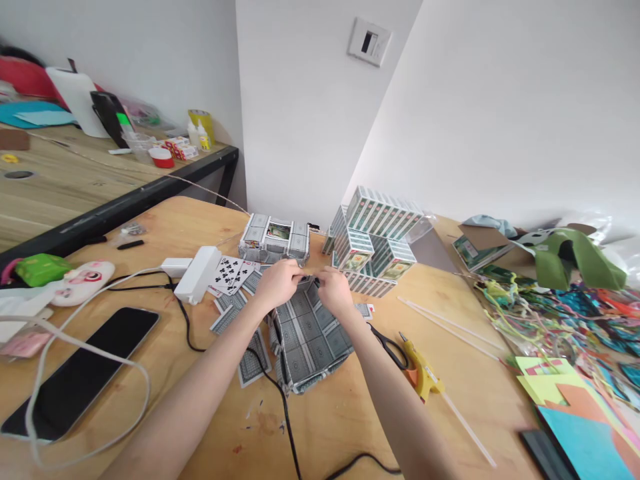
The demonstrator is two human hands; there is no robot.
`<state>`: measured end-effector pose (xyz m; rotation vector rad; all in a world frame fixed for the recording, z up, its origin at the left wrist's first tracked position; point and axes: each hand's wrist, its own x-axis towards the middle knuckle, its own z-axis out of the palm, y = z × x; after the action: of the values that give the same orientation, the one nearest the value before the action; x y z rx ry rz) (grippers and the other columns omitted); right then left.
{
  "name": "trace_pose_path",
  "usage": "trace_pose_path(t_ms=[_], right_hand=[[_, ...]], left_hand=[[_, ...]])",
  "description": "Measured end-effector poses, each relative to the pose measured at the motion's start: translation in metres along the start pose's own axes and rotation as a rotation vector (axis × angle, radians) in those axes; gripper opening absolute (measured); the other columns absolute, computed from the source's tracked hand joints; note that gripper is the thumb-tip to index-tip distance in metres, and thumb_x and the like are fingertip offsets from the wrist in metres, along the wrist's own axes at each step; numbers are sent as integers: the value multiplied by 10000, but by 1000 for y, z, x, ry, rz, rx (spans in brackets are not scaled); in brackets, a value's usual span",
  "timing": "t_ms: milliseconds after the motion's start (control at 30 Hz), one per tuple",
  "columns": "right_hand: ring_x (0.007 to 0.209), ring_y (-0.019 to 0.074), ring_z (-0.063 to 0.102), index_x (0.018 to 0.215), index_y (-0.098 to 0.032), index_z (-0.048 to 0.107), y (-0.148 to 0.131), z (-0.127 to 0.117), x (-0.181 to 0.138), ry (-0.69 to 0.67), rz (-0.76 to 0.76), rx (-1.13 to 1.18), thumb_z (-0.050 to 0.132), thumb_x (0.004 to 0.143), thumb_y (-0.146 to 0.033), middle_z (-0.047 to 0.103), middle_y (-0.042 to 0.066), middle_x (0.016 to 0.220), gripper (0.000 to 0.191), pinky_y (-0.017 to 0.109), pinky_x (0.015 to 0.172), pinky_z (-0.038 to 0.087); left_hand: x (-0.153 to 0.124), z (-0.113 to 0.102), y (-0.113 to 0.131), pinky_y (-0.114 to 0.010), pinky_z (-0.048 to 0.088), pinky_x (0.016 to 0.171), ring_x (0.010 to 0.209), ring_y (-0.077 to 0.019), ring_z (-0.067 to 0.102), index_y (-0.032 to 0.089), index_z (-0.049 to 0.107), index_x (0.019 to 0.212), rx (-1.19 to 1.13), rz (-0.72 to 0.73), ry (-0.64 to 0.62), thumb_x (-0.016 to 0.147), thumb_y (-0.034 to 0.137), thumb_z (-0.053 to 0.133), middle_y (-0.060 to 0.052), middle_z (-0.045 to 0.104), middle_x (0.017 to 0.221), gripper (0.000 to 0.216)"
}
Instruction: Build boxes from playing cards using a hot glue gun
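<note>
A box-like body covered in grey-backed playing cards (313, 327) lies on the table under my forearms. At its far end, my left hand (279, 283) is closed, thumb and fingers pinched together. My right hand (334, 288) is pinched close beside it, the fingertips almost meeting. What they pinch is small and mostly hidden by the fingers. Just beyond stands a smaller card-covered piece (275, 240) with a window-like opening. Loose playing cards (233, 275) lie left of my left hand, some face up.
Stacked green-and-white card boxes (380, 213) stand beyond my right hand. To the right lie black-handled scissors (393, 347), a yellow glue gun (420, 370) and clear glue sticks (450, 323). A white power adapter (199, 275), black cable (273, 380) and phone (85, 373) are left.
</note>
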<state>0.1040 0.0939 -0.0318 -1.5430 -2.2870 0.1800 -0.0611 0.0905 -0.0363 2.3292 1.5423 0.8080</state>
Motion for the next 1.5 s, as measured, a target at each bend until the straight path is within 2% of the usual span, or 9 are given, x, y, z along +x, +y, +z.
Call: trace_pose_path(t_ms=[200,433,667,800,967,1267,1500], right_hand=[[727,177,551,690,-179,681,2,-3,8,-36,-19,4,462,686,-29,610,57,730,266,247,652,366],[749,183,560,766,-155,681,-2,0,2,33,33,57,423,783,-74,619,80,759,271,260,692,396],[755,178,553,768,-166,673,2,2,-1,80,11,166,414,763,-59,597,57,753,280,264,703,423],[751,181,543,739,-161,656,0,4,-1,94,18,191,405,764,-57,583,59,748,273,268,695,418],[740,181,537,713,-163,648,-3,5,0,98,36,169,405,775,-65,577,58,736,270,269,680,414],[671,157,555,838,-156,695,0,5,-10,141,147,256,465,759,-145,609,47,757,244,257,660,431],[672,159,531,762,-163,681,-3,5,-10,157,81,231,421,754,-101,564,39,717,267,254,638,407]], left_hand=[[-1,-5,3,-250,412,675,844,-163,581,241,708,871,15,28,-40,833,146,447,-27,619,808,280],[5,-14,21,-283,388,618,788,-195,596,189,690,780,240,-14,-123,850,191,430,-63,619,810,270],[10,-8,12,-279,391,632,809,-185,581,195,696,828,124,5,-104,842,163,411,-61,608,824,287],[10,-7,11,-285,403,659,778,-181,570,188,692,794,76,49,-92,822,131,416,-55,593,774,283],[9,-6,14,-291,407,661,801,-188,571,184,663,722,124,72,-93,822,123,428,-58,595,792,263],[7,-3,12,-283,405,650,788,-187,568,194,682,878,145,44,-87,869,196,428,-62,585,831,254],[9,-3,11,-287,404,670,792,-183,567,183,679,815,115,97,-94,845,151,440,-56,579,797,243]])
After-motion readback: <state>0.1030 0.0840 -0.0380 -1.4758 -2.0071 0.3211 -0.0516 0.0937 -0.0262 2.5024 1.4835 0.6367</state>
